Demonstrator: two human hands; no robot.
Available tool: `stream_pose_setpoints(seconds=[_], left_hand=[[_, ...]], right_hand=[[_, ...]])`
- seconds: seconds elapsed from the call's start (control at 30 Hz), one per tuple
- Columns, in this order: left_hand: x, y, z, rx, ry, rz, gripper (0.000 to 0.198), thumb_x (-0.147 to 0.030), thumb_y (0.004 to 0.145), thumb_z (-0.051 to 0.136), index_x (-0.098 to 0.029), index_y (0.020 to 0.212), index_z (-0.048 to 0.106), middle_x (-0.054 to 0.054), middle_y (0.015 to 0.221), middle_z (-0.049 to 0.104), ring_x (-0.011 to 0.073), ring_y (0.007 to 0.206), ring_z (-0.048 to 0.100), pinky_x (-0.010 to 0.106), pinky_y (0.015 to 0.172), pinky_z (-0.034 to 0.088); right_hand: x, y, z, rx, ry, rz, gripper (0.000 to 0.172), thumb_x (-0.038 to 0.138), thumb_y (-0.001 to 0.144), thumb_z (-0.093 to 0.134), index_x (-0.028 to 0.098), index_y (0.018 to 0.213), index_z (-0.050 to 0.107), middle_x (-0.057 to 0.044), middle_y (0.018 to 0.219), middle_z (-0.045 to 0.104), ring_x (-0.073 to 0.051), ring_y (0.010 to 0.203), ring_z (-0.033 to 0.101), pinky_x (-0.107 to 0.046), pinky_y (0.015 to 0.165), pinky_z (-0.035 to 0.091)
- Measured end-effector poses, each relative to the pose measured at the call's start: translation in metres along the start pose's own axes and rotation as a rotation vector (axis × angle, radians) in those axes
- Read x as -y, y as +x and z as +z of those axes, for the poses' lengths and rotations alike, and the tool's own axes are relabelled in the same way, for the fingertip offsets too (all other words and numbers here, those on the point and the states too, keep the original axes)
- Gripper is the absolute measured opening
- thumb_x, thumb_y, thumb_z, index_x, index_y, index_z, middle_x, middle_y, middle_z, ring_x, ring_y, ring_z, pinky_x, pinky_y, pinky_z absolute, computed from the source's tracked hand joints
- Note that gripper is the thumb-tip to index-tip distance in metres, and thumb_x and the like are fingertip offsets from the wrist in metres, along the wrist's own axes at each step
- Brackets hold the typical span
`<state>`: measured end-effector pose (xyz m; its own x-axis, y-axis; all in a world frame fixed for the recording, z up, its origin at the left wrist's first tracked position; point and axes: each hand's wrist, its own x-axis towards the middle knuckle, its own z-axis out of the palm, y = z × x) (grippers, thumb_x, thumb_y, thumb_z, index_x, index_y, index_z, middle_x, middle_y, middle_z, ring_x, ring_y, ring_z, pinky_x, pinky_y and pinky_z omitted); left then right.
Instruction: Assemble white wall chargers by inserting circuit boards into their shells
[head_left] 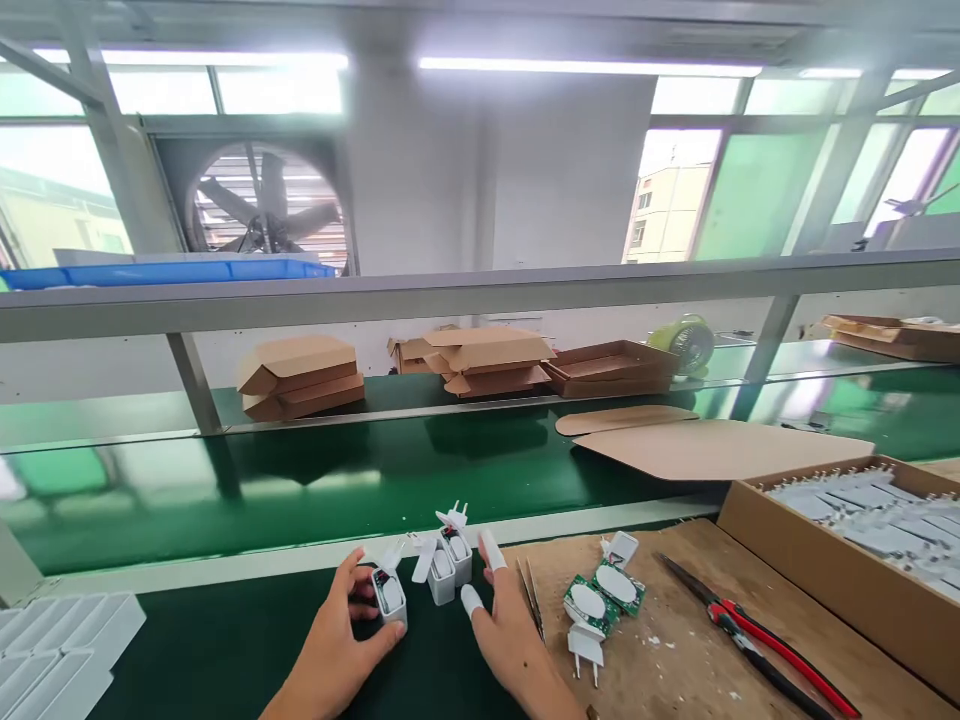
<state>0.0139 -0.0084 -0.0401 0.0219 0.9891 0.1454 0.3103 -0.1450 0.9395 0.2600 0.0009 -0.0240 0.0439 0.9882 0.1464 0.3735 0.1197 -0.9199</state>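
Observation:
My left hand [335,640] grips a small white charger housing [394,612], its top uncovered and parts showing inside. To its right stand two more white charger housings [442,583], side by side, with a plug cap [452,517] tilted up above one. My right hand [506,632] is just beside them, thumb and forefinger apart in white finger covers, with nothing in it. Tweezers [531,598] lie next to the right hand. Green circuit boards [592,606] with round white pads and attached plug caps [586,646] rest on the cardboard sheet.
Red-and-black long-nose pliers [739,630] lie on the cardboard mat [637,690]. A carton [832,555] of white plug parts stands right; stacked white housings [71,640] sit left. Beyond the ledge runs a green belt [337,490], with flat cardboard [720,447] and boxes [304,380] behind.

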Motion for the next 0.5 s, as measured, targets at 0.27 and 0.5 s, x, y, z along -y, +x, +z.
stream_pose_setpoints(seconds=[0.27,0.5], left_hand=[[-0.021,0.059,0.036,0.300,-0.270,0.040,0.161,-0.075,0.057,0.095,-0.014,0.165,-0.007,0.026,0.155,0.052,0.0358,0.139,0.059,0.048,0.122,0.040],[-0.023,0.072,0.035,0.395,-0.260,0.041,0.160,-0.077,0.056,0.095,-0.012,0.167,0.000,0.025,0.153,0.056,0.0373,0.140,0.058,0.046,0.122,0.041]], right_hand=[[-0.011,0.002,0.010,0.064,0.041,-0.034,0.060,0.019,0.079,0.056,0.010,0.139,0.055,-0.021,0.141,0.065,-0.032,0.138,0.060,-0.051,0.125,0.038],[-0.008,-0.006,0.007,0.117,0.028,0.013,0.083,0.015,0.083,0.062,0.017,0.162,0.035,-0.018,0.168,0.042,-0.033,0.153,0.045,-0.056,0.129,0.030]])
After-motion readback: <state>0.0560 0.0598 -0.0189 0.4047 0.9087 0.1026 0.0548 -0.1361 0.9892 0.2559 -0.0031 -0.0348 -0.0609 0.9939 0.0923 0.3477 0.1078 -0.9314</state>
